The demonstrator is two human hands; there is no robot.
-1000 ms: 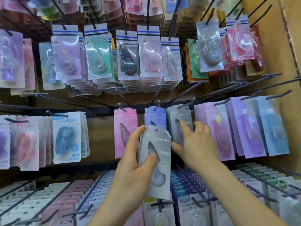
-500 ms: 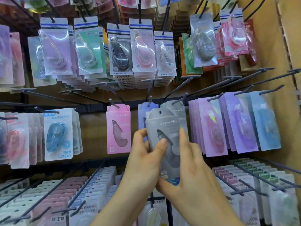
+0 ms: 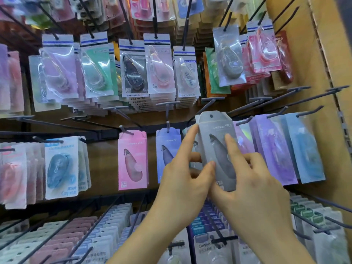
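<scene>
Nearest, at 6 to 8 o'clock of the view, rows of white packs (image 3: 91, 242) hang on long dark pegs that slope toward the camera. Both forearms rise over them from 6 o'clock.

The left hand (image 3: 182, 180) pinches the grey pack (image 3: 214, 128). Its thumb (image 3: 208, 167) presses on the front, its index finger (image 3: 190, 136) lies straight up the left edge, and its other fingers are behind. The right hand (image 3: 255, 189) grips the same pack from 4 o'clock. Its index finger (image 3: 231, 143) lies flat on the front over the printed tape roller, its other fingers curl round the right edge, and its palm is at the lower end.

The pack stands nearly upright, just right of the view's centre, with its top tipped slightly toward 11 o'clock. It is held in front of the middle row of hanging packs.

In that row, a blue pack (image 3: 167, 155) hangs at 9 o'clock of the grey one, just beside the left hand. A pink pack (image 3: 132, 159) hangs farther along, and a Campus pack (image 3: 61, 168) farther still. At 3 o'clock hang purple packs (image 3: 272, 147), partly behind the right hand's fingers, then a pale blue pack (image 3: 304, 149).

Farther up, from 10 to 1 o'clock, hangs a row of clear blister packs (image 3: 133, 69). A wooden side panel (image 3: 314, 73) closes the rack at 2 o'clock.
</scene>
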